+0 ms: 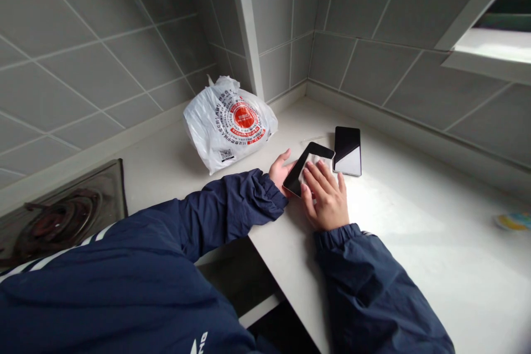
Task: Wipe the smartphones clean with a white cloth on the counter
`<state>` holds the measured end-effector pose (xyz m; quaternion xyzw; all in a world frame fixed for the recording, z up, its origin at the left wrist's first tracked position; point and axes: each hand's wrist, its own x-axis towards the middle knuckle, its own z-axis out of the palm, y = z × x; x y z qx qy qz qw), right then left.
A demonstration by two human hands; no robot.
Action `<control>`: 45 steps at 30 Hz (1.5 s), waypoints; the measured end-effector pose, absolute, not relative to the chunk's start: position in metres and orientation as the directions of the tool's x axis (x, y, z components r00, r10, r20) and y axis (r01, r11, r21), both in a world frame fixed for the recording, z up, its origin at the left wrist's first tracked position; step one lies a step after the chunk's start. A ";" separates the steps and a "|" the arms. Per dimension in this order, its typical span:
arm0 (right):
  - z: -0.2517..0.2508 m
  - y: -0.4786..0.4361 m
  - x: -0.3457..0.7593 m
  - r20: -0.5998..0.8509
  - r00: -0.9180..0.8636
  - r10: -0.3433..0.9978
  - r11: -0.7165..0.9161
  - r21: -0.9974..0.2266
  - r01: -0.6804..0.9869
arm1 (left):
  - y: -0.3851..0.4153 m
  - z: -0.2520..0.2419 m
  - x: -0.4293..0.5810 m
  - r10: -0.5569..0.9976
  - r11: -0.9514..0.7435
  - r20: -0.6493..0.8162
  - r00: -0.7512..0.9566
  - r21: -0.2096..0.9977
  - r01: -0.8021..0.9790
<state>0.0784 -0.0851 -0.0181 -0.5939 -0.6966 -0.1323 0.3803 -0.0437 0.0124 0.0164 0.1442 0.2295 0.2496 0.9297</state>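
A black-screened smartphone [295, 176] is tilted above the counter, its screen turned up. My left hand [281, 172] grips it by the left edge, thumb raised at the side and the other fingers hidden beneath. Over the screen, my right hand [326, 197] presses a small white cloth [315, 163] flat under its fingers. The cloth has a zigzag edge and covers the right part of the screen. Just beyond, a second dark smartphone [347, 146] lies face up on the counter, its lower half reflecting light.
A white plastic bag [230, 124] with red and black print stands behind my left hand. A gas stove [62, 215] is at the left. The white counter [398, 265] runs along grey tiled walls. A colourful item [513, 220] lies at the far right. Below is an open cabinet [240, 271].
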 end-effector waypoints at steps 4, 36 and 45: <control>-0.020 -0.084 0.078 0.690 0.056 0.721 0.184 -0.269 0.945 | 0.011 0.012 -0.042 0.526 0.825 -0.303 0.795 0.410 -0.389; -0.016 -0.092 0.065 0.611 -0.048 0.790 0.295 -0.312 0.903 | 0.033 -0.017 -0.039 0.550 0.831 -0.542 0.635 0.430 -0.353; -0.018 -0.091 0.066 0.612 -0.122 0.781 0.356 -0.276 0.893 | 0.034 -0.012 -0.046 0.524 0.838 -0.503 0.688 0.450 -0.309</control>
